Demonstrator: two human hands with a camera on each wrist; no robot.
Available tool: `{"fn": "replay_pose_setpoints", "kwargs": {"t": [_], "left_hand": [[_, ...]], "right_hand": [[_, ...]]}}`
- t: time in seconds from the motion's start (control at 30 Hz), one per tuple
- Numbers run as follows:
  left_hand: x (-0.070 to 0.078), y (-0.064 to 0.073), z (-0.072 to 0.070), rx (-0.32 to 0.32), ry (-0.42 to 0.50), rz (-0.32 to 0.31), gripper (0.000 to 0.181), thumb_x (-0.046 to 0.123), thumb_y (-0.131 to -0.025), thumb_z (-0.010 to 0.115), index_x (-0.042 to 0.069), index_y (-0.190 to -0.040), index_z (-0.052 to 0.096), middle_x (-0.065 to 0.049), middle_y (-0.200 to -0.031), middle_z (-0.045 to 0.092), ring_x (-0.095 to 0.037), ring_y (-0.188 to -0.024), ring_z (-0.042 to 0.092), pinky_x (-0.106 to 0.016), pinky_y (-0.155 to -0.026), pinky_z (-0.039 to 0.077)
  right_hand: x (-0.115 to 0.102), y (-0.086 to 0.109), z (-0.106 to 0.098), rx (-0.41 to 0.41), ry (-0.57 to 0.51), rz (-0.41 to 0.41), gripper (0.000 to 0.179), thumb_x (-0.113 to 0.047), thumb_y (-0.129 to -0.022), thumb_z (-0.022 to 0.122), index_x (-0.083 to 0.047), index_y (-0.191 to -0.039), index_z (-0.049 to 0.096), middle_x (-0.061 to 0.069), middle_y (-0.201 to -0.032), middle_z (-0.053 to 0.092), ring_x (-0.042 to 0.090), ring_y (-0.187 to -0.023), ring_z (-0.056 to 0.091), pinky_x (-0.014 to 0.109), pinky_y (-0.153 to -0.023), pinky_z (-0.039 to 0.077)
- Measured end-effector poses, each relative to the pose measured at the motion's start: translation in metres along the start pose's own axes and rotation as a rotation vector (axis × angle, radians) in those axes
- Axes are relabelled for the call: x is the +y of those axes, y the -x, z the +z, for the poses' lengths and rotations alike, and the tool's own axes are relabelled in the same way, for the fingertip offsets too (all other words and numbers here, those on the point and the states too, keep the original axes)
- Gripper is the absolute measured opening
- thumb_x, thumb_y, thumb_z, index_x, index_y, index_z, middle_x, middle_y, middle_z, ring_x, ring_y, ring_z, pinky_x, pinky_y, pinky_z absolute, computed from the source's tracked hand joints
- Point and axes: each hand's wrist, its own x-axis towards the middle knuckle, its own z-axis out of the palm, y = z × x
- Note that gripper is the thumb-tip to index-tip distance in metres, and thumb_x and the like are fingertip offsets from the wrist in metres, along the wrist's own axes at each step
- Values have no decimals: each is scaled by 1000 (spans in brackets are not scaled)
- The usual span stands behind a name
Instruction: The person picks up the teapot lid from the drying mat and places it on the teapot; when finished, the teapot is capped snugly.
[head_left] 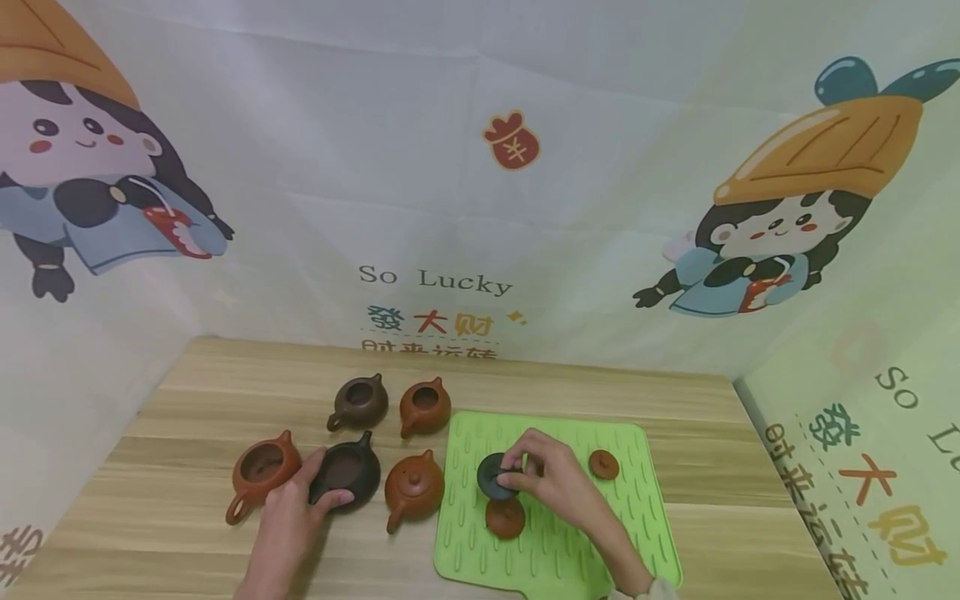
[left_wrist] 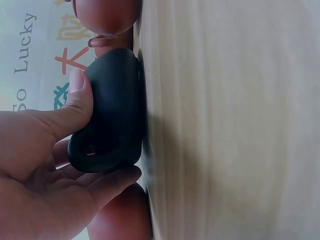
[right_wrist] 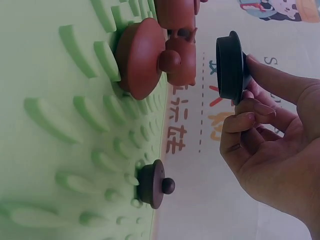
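R. grip (head_left: pixel 551 475) has the black lid (head_left: pixel 491 477) pinched from above, raised over the mat (head_left: pixel 600 533). L. grip (head_left: pixel 288 508) holds the black pot (head_left: pixel 347 475) on the desk (head_left: pixel 172 467) – thumb on its upper side, fingers at the handle end.

Main risk, I'd say: a slip from R. grip, as only fingertips have the lid & the surface looks smooth. Dropped, it'd prob. hit the red lid (head_left: pixel 506 518) close on the near side of R. grip; if they're clay, chips are likely. A low sweep left from R. grip could clip the lidded pot (head_left: pixel 415 493), which stands between the grips. L. thumb lies near the pot's mouth, so it could get in a lid's way; a hard squeeze might tip the pot. The open red pot (head_left: pixel 264 471), just left of L. grip, could get nudged by the fingers.

Looks: lid's round, blue-black, w/ a thin flange & deeper collar facing down, approx. level; knob hidden by fingertips. Pot's black, squat, rounded, wide-mouthed, short spout pointing away from L. grip.
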Motion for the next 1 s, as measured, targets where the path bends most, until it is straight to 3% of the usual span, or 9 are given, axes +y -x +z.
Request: {"fn": "replay_pose_setpoints", "kwargs": {"t": [0.27,0.53,1.0], "left_hand": [[-4,1,1,-26,8,-15,85,34,-88,91,-3,-156,55,-39,-145,61,-65,-124,63,-73,-97,55],[-4,1,2,6,2,1,85,31,-85,92,-3,-155,56,-39,-141,63,-64,-121,65,-73,-94,56],[-1,1,-1,-14,10,-9,85,33,-86,91,-3,-154,56,-40,-142,62,-65,-121,65,-73,-94,56]], "right_hand": [[-4,-10,8,-15,2,-12,11,-12,-94,87,-9,-95,77,-1,-93,65,1,-68,51,20,-64,45],[-13,-22,18,-31,7,-65,11,-12,-95,87,-8,-96,78,1,-94,67,-1,-67,49,20,-64,45],[-29,-43,39,-79,0,-103,11,-9,-94,87,-4,-96,78,1,-91,63,-2,-67,45,18,-63,42]]}}
